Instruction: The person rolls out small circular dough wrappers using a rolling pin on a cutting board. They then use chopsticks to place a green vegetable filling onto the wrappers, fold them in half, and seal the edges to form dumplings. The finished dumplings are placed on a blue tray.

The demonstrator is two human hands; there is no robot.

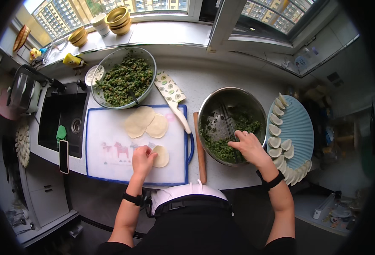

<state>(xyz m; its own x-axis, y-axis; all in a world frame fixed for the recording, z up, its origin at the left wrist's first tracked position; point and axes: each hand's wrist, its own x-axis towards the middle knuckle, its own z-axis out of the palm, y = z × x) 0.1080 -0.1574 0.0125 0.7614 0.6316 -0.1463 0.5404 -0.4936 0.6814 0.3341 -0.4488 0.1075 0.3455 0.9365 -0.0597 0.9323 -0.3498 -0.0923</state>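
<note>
My left hand (143,161) pinches the edge of a round dough wrapper (160,156) on a white cutting board (104,127) with a blue rim. Several more wrappers (139,122) overlap farther up the board. Over a steel bowl (210,95), my right hand (251,148) has its thumb and fingers around a pair of dark chopsticks (226,119). Chopped green filling (221,148) covers part of the bowl's bottom. Between bowl and board lies a wooden rolling pin (200,149). Folded dumplings (275,130) line the edge of a blue ribbed tray (297,127) at the right.
A large glass bowl (151,59) of green filling stands behind the board. Beside it, a cleaver (171,91) with an avocado-patterned blade rests with its handle over the board's edge. The black sink (55,114) and a phone (63,156) are at left.
</note>
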